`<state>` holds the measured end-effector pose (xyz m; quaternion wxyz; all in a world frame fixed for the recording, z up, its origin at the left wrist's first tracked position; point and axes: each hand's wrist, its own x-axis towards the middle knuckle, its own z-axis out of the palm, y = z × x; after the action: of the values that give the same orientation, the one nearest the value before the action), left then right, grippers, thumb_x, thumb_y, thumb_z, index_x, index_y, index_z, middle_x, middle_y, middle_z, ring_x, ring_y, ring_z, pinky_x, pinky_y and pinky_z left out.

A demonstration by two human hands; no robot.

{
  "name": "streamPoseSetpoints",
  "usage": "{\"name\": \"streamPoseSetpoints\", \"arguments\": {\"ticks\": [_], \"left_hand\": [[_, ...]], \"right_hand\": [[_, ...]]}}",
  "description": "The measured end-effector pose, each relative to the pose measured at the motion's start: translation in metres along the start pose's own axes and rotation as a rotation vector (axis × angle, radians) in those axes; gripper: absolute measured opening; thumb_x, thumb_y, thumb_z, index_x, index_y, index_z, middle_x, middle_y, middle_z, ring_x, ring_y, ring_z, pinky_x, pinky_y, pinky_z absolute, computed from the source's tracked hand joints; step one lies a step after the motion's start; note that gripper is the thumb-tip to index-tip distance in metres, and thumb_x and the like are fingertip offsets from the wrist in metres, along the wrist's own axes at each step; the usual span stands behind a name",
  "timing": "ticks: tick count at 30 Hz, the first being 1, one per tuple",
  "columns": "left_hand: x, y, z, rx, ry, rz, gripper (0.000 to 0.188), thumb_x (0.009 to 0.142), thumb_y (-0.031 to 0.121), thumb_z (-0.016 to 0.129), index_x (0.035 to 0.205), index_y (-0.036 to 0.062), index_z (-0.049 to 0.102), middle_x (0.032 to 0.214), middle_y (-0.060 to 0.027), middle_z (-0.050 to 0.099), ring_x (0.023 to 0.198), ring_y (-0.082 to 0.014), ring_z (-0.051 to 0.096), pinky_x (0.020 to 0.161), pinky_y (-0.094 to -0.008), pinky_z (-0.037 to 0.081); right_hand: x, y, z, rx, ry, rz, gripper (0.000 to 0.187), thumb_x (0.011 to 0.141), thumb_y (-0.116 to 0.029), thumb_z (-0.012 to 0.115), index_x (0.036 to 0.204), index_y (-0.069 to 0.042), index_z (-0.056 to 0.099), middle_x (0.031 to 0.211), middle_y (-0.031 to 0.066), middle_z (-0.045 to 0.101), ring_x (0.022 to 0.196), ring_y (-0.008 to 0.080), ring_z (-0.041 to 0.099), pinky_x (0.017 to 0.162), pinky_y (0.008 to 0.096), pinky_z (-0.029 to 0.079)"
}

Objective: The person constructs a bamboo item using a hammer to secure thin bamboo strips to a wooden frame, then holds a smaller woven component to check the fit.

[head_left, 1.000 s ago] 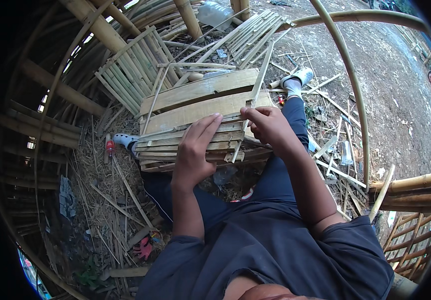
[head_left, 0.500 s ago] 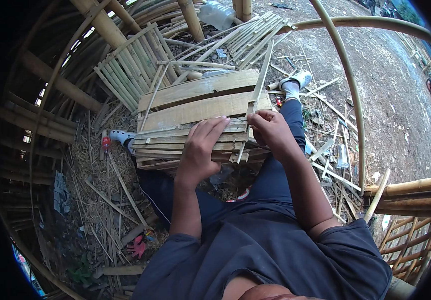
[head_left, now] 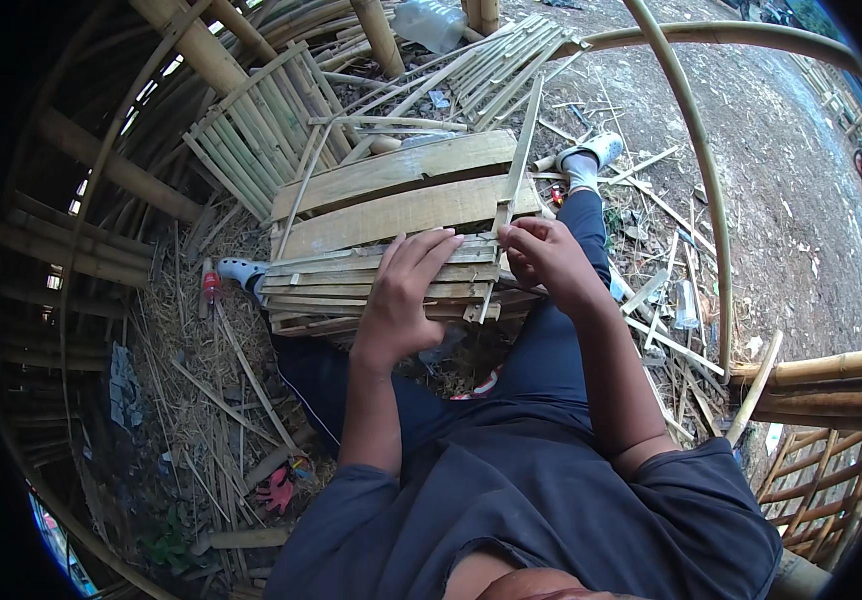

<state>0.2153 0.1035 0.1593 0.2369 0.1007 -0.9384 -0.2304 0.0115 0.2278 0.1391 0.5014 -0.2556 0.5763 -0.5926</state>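
A panel of narrow bamboo slats [head_left: 351, 282] lies along the near side of a low wooden bench with broad planks [head_left: 401, 215]. My left hand [head_left: 406, 290] rests on the slats with its fingers stretched out, thumb toward the near edge. At the panel's right end a long bamboo strip [head_left: 519, 160] crosses the slat ends and slants up and away past the bench. My right hand [head_left: 548, 255] is closed in a pinch beside this crossing strip. Whatever lies between its fingertips is too small or hidden to make out.
A finished-looking slat panel [head_left: 256, 130] leans at the far left of the bench; a stack of slats [head_left: 516, 70] lies beyond it. Bamboo posts [head_left: 376, 35] and a curved pole [head_left: 696, 170] frame the space. Scraps [head_left: 686, 300] and a red glove [head_left: 274, 490] litter the ground.
My right hand has shifted very slightly to the right beside the crossing strip. My left hand stays on the slats, and the whole view has tilted a little.
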Motion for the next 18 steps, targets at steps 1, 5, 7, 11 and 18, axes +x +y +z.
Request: {"name": "streamPoseSetpoints", "arguments": {"ticks": [1,5,7,11,18], "left_hand": [[0.001,-0.001,0.004,-0.006,0.012,-0.002,0.086,0.055,0.001,0.070,0.140,0.0040,0.058,0.139,-0.0147,0.060,0.130,-0.0362,0.056,0.117,-0.0489,0.040],[0.022,-0.003,0.021,-0.017,-0.003,-0.014,0.082,0.059,0.005,0.073,0.140,0.0038,0.059,0.139,-0.0150,0.061,0.132,-0.0364,0.056,0.115,-0.0472,0.040],[0.035,-0.012,0.038,0.012,-0.021,-0.008,0.083,0.061,0.010,0.079,0.142,0.0048,0.058,0.140,-0.0140,0.060,0.131,-0.0350,0.056,0.115,-0.0469,0.041],[0.063,-0.027,0.077,0.071,-0.036,-0.019,0.087,0.063,0.030,0.091,0.141,0.0070,0.059,0.137,-0.0120,0.060,0.129,-0.0305,0.057,0.113,-0.0455,0.041],[0.089,-0.047,0.136,0.125,-0.130,-0.095,0.095,0.063,0.046,0.094,0.142,0.0080,0.058,0.139,-0.0104,0.057,0.133,-0.0285,0.054,0.113,-0.0471,0.038]], "right_hand": [[0.002,0.001,-0.002,0.015,-0.019,0.003,0.023,0.104,-0.027,0.065,0.092,-0.008,0.063,0.070,-0.0089,0.046,0.058,0.0015,0.039,0.052,0.0215,0.029],[0.018,-0.001,-0.026,0.014,0.024,-0.006,0.022,0.104,-0.027,0.064,0.092,-0.008,0.063,0.071,-0.0084,0.046,0.059,0.0016,0.039,0.052,0.0209,0.029],[0.034,0.003,-0.046,-0.016,0.014,-0.035,0.021,0.104,-0.026,0.063,0.093,-0.008,0.063,0.071,-0.0082,0.047,0.059,0.0013,0.040,0.052,0.0204,0.030],[0.067,0.017,-0.086,-0.012,0.019,-0.038,0.021,0.104,-0.028,0.064,0.094,-0.010,0.063,0.073,-0.0087,0.049,0.059,0.0014,0.042,0.053,0.0197,0.033],[0.113,0.065,-0.142,-0.056,0.022,-0.006,0.028,0.105,-0.031,0.062,0.093,-0.006,0.067,0.073,-0.0068,0.053,0.062,0.0045,0.045,0.056,0.0240,0.037]]}}
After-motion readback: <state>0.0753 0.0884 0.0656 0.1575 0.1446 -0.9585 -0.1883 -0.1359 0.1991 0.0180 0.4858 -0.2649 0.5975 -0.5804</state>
